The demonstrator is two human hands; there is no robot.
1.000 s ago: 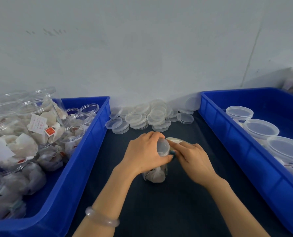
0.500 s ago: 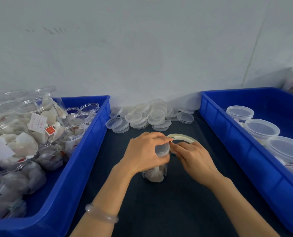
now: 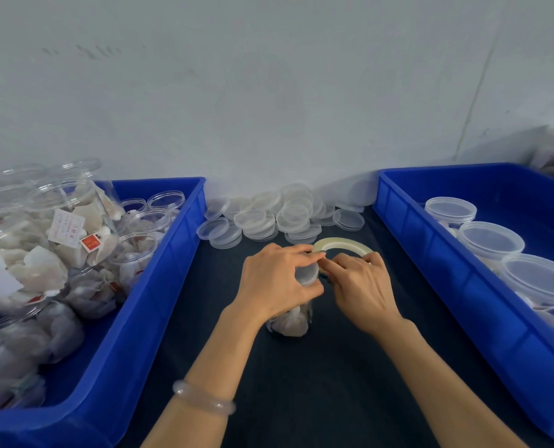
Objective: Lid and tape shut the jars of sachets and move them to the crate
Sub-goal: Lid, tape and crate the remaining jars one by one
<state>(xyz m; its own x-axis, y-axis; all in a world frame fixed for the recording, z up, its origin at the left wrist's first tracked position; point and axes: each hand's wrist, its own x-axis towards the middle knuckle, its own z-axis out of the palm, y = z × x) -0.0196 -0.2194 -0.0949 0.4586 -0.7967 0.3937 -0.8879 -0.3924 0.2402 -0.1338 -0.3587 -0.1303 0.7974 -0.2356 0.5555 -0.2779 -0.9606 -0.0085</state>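
Now we are in the taping step. The jar point(image 3: 290, 323) of sachets stands upright on the dark mat point(image 3: 301, 399), between the two blue crates, with its lid point(image 3: 306, 274) already on. Our left hand point(image 3: 275, 282) is curled over the top of the jar, fingers and thumb gripping lid and neck to steady it. Our right hand point(image 3: 363, 286) holds the roll of tape point(image 3: 343, 244), fingers closed on it, forefinger pressed in at the lid's edge. The free end of the tape seems to be stuck down there, though clear tape on clear plastic is hard to make out from here.

Next, we judge, the tape has to go round the seam between lid and jar. That calls for turning the jar under the left hand while the right pays out tape, then tearing it off. After that the jar goes to the right crate point(image 3: 408, 240), where other lidded jars point(image 3: 490, 237) already stand.

Spare lids point(image 3: 288, 215) lie heaped against the wall, and open jars wait in the left crate point(image 3: 172, 270).

As for writing, a white tag point(image 3: 66, 227) with red print and a small red label point(image 3: 90, 243) show inside a big jar on the left. Neither can be read. We see no brand on the tape.
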